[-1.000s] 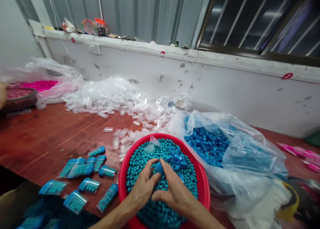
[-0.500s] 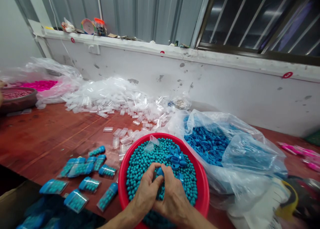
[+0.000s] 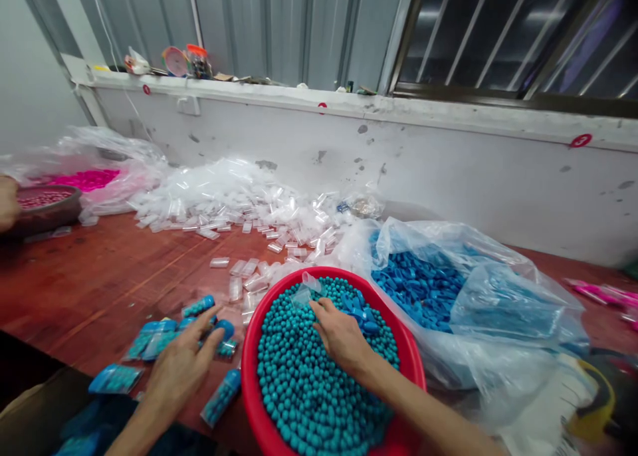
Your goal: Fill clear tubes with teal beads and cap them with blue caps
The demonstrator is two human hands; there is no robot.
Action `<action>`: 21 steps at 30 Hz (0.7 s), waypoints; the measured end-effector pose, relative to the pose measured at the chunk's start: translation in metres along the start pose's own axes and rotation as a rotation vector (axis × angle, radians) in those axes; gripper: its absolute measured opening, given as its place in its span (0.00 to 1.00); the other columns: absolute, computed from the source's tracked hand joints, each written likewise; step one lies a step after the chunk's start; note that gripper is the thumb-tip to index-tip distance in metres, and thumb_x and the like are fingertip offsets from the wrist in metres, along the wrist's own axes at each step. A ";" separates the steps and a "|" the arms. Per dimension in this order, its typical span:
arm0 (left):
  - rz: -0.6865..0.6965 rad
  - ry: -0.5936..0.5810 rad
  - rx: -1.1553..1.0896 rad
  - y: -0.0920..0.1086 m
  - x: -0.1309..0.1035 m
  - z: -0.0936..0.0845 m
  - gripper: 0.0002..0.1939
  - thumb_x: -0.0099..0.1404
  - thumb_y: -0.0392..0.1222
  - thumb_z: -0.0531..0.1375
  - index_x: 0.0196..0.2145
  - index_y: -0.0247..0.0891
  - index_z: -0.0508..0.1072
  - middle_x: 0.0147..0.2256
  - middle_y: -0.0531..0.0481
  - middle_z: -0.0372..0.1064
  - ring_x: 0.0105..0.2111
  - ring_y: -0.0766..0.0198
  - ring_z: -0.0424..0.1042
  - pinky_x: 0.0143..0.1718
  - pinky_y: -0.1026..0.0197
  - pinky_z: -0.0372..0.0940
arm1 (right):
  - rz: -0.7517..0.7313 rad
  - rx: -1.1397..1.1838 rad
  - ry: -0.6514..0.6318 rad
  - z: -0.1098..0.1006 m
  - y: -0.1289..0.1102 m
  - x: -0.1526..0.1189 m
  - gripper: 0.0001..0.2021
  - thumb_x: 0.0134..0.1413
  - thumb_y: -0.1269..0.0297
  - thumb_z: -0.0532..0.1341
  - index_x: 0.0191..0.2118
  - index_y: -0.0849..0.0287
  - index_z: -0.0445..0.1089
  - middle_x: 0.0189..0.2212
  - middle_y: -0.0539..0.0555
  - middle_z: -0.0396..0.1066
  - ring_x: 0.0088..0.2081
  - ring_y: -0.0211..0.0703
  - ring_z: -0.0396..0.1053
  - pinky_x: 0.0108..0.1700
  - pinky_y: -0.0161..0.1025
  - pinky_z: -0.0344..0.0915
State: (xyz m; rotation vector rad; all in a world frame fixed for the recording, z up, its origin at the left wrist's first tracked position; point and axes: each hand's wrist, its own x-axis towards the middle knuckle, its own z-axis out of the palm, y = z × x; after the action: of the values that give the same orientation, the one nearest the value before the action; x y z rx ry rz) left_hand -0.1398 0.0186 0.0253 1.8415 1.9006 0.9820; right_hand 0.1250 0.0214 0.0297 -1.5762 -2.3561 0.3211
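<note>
A person's right hand (image 3: 343,340) reaches over a red basin (image 3: 252,383) of teal beads (image 3: 299,376), its fingers slightly apart near a clear case (image 3: 300,298) resting on the beads, with nothing seen between them. The left hand (image 3: 182,363) hovers among bead-filled packs (image 3: 222,397) on the red table (image 3: 100,290), thumb and forefinger spread beside a blue cap (image 3: 225,328); whether they grip it cannot be told.

The right forearm crosses the basin's rim, where a careless drag could tip the basin or flick beads onto the table. Fingertips pressing too deep could scoop beads into the thin case or roll it away, and its slick walls could slip from a light pinch. Loose blue caps (image 3: 366,322) lie close by in the basin, easily knocked down among the beads. At left, packs crowd one another; a sweep of the hand could nudge one over the near edge, and a cap not pressed home could pop off, spilling its beads.
</note>
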 end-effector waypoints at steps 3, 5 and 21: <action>0.029 0.086 0.149 -0.011 0.006 -0.010 0.25 0.58 0.51 0.47 0.51 0.36 0.63 0.47 0.40 0.65 0.47 0.49 0.64 0.46 0.47 0.59 | -0.039 -0.162 -0.043 0.003 0.004 0.033 0.17 0.56 0.75 0.46 0.51 0.56 0.56 0.47 0.57 0.61 0.39 0.44 0.66 0.35 0.36 0.63; 0.063 0.101 0.078 -0.002 0.002 -0.004 0.24 0.59 0.50 0.47 0.50 0.36 0.63 0.48 0.41 0.64 0.48 0.50 0.63 0.48 0.49 0.58 | -0.061 -0.204 -0.087 0.008 0.004 0.050 0.14 0.56 0.74 0.46 0.45 0.56 0.61 0.42 0.57 0.63 0.35 0.44 0.67 0.32 0.36 0.62; 0.080 -0.330 -0.432 0.071 -0.021 0.081 0.14 0.57 0.38 0.51 0.40 0.39 0.70 0.36 0.48 0.69 0.37 0.60 0.66 0.42 0.59 0.59 | -0.006 0.200 -0.117 0.005 0.041 0.031 0.11 0.48 0.68 0.54 0.39 0.62 0.65 0.31 0.54 0.68 0.33 0.43 0.66 0.37 0.37 0.60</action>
State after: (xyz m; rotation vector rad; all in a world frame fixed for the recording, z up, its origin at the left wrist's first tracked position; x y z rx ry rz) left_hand -0.0314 0.0141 0.0099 1.7024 1.3125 0.9524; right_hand 0.1476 0.0651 0.0148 -1.4931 -2.3296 0.6424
